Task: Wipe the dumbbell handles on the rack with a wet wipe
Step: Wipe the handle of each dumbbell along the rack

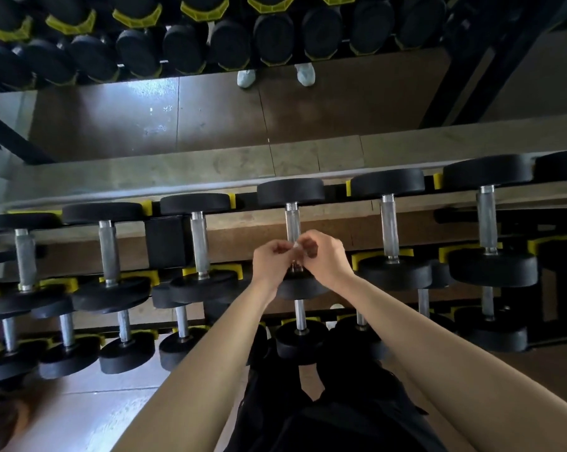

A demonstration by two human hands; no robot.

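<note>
A row of black dumbbells with steel handles lies across the upper tier of the rack (pixel 164 238). My left hand (pixel 272 259) and my right hand (pixel 324 256) meet over the handle (pixel 292 223) of the middle dumbbell. Between their fingertips both hands pinch a small white wet wipe (pixel 298 245), of which only a scrap shows. The lower part of that handle is hidden behind my hands. Neighbouring handles stand to the left (pixel 199 243) and right (pixel 389 228).
A lower tier holds smaller dumbbells (pixel 300 340) near my legs. Yellow cradles (pixel 453 251) sit under the weights. A mirror behind the rack reflects the dumbbells, the brown floor and two light shoes (pixel 246 78). A black frame post (pixel 471 70) runs at the upper right.
</note>
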